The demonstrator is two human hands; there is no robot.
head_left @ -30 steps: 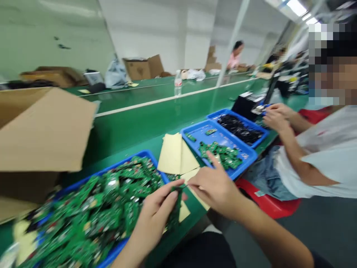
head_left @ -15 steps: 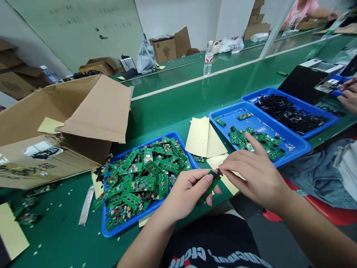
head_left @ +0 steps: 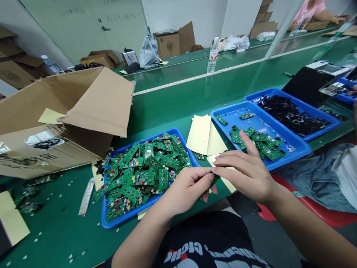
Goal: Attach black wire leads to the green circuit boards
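Observation:
A narrow green circuit board (head_left: 214,181) is gripped between the thumb and fingers of my left hand (head_left: 191,188), mostly covered by them. My right hand (head_left: 248,173) meets it from the right: its fingertips press together at the board's upper end, and one finger points up. Whatever sits between those right fingertips is hidden now. To the left of my hands, a blue tray (head_left: 107,219) holds a heap of similar green circuit boards (head_left: 143,178). Beyond my right hand, a second blue tray (head_left: 302,150) has a smaller pile of boards (head_left: 269,145) and scattered pale bits.
Small black parts (head_left: 292,115) fill another blue tray (head_left: 251,97). Yellow paper sheets (head_left: 198,134) lie between the trays. An open cardboard box (head_left: 97,108) stands at left, a water bottle (head_left: 213,56) behind. A co-worker's leg (head_left: 312,175) is at right.
The fingertips of my right hand have closed over the board's end, covering the small dark piece seen there before. The board is more hidden now. The view has shifted slightly.

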